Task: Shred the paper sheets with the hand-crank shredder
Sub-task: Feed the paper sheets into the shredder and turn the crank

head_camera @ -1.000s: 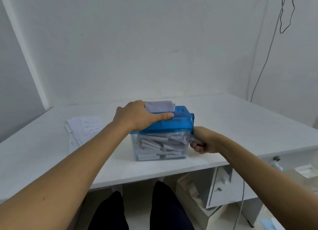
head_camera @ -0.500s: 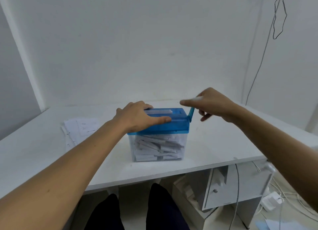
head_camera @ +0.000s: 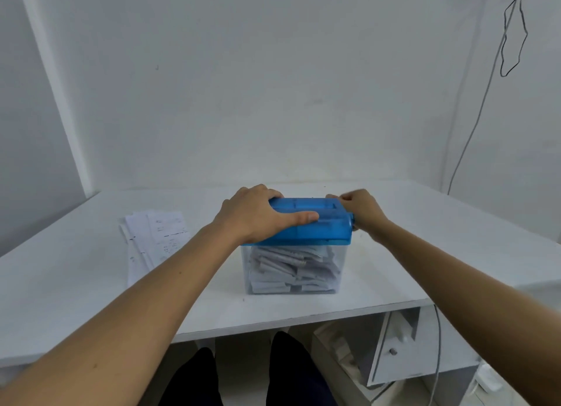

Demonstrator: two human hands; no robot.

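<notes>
The hand-crank shredder [head_camera: 321,223] has a blue lid on a clear bin [head_camera: 291,269] packed with white paper strips. It stands near the front edge of the white desk [head_camera: 425,238]. My left hand [head_camera: 258,214] grips the lid's left end, thumb along the front. My right hand [head_camera: 362,209] is curled at the lid's right end, where the crank sits; the crank handle is hidden by the fingers. No paper shows in the slot. A stack of printed paper sheets [head_camera: 154,238] lies on the desk to the left.
A grey cable [head_camera: 473,126] hangs down the right wall. Under the desk at the right stands a white drawer unit [head_camera: 394,354]. My dark-clothed knees [head_camera: 243,375] are below the desk edge.
My right hand swung from low beside the bin, up over the lid, and now down behind its right end. The paper that stuck out of the slot has gone in.
</notes>
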